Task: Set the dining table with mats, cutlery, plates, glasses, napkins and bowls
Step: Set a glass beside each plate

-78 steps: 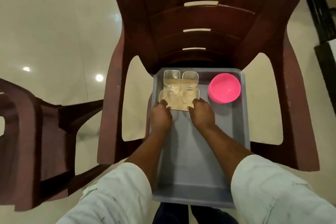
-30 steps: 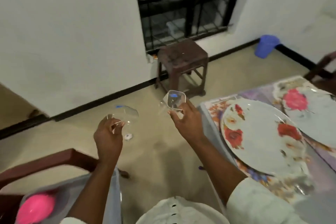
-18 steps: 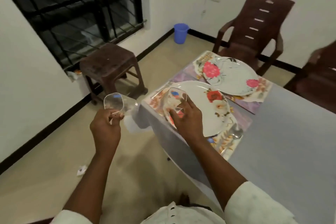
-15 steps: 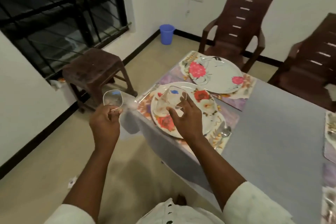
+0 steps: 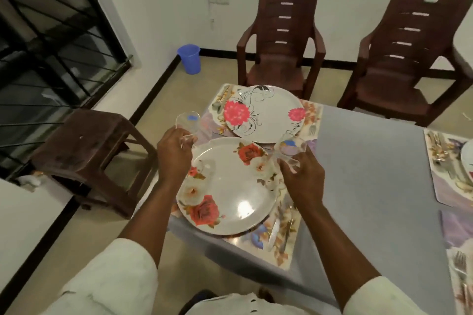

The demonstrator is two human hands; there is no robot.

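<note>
Since 0.5 s ago both glasses have come in over the table w/ mats, plates, cutlery down. Left hand (image 5: pixel 174 153) grips left glass (image 5: pixel 186 123); right hand (image 5: pixel 302 174) pinches right glass (image 5: pixel 290 148). Glasses, napkins, bowls probably left.

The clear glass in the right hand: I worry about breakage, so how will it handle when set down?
The clear glass looks thin-walled, so probably light and possibly fragile. The right hand holds it tilted; smooth sides may slip. Its squarish form should resist rolling.
</note>
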